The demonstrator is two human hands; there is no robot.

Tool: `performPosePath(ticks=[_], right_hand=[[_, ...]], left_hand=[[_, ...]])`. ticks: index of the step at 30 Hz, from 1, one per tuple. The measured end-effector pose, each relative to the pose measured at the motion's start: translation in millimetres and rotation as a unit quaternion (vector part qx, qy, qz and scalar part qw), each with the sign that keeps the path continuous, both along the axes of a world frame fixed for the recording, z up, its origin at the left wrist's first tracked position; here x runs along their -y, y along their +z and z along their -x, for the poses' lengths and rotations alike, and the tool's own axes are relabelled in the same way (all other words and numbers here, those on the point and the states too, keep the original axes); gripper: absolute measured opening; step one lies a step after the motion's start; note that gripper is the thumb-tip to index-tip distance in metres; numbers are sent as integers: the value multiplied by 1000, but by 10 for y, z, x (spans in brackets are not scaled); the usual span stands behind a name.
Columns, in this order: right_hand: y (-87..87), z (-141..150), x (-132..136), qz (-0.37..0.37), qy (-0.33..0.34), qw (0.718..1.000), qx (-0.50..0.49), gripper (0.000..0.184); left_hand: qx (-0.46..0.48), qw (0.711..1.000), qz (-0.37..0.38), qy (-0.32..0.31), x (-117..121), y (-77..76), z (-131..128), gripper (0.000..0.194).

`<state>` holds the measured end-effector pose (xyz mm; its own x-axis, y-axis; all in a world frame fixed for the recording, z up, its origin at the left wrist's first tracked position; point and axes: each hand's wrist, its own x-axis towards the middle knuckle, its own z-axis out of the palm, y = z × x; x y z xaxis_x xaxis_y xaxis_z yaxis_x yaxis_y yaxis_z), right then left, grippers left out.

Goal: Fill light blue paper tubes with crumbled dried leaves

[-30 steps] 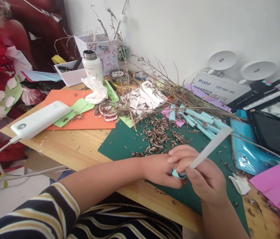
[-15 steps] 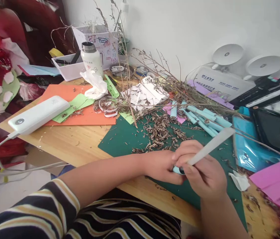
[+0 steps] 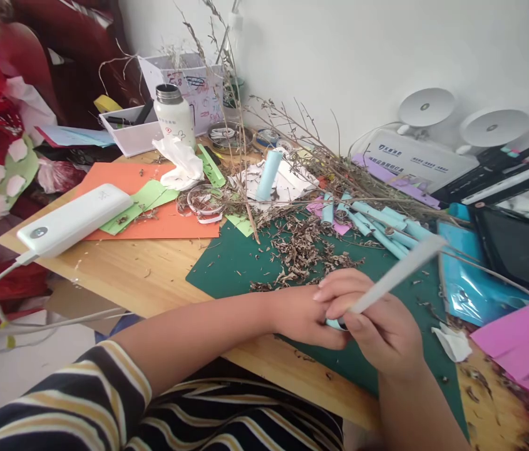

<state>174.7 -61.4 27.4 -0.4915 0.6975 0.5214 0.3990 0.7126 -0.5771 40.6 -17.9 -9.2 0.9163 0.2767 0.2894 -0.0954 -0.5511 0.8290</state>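
My left hand (image 3: 304, 316) is closed around a light blue paper tube (image 3: 333, 324), and only its dark open end shows between my hands. My right hand (image 3: 384, 332) pinches a pale, narrow stick (image 3: 395, 275). The stick's lower end is at the tube's mouth, while the rest slants up to the right, slightly blurred. Whether its tip is inside the tube is hidden by my fingers. Crumbled dry leaves (image 3: 304, 244) lie just beyond my hands on the green cutting mat (image 3: 226, 266). Another light blue tube (image 3: 270, 175) appears tilted over white paper (image 3: 295, 178).
Several light blue rolls (image 3: 379, 225) lie at the mat's far right. Dry twigs (image 3: 311, 128) stretch along the wall. A white power bank (image 3: 74, 219) with a cable, an uncapped bottle (image 3: 173, 116) and orange paper (image 3: 174, 222) are at left; pink paper (image 3: 522, 351) is right.
A light blue tube now shows over the white paper, where none was visible before. My right hand has shifted slightly left, with the stick's lower end staying at the held tube's mouth.
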Motion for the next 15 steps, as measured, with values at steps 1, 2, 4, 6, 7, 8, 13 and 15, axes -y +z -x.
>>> performPosePath(ticks=[1,2,4,6,7,8,13,15], right_hand=[[9,10,-13,7,18,1000,1,16],[13,16,-20,7,25,1000,-2,16],[10,18,-15,-14,23,999,-28,16],[4,12,7,-58,-1,993,-104,18],[3,9,17,-90,-21,984,-153,20],[5,6,22,-119,-39,974,-189,21],[9,15,-30,-28,11,1000,-5,17],[-10,13,-47,3,27,999,24,16]], left_hand=[[14,1000,-7,-5,-6,-4,-3,19],[22,1000,-7,-7,-7,-2,-4,20],[19,1000,5,-9,3,13,1,19],[-6,999,31,12,24,35,12,18],[-19,998,46,24,33,42,17,19],[-30,997,59,36,38,46,20,21],[-10,1000,20,4,5,16,7,23],[22,1000,3,-10,-11,7,4,29]])
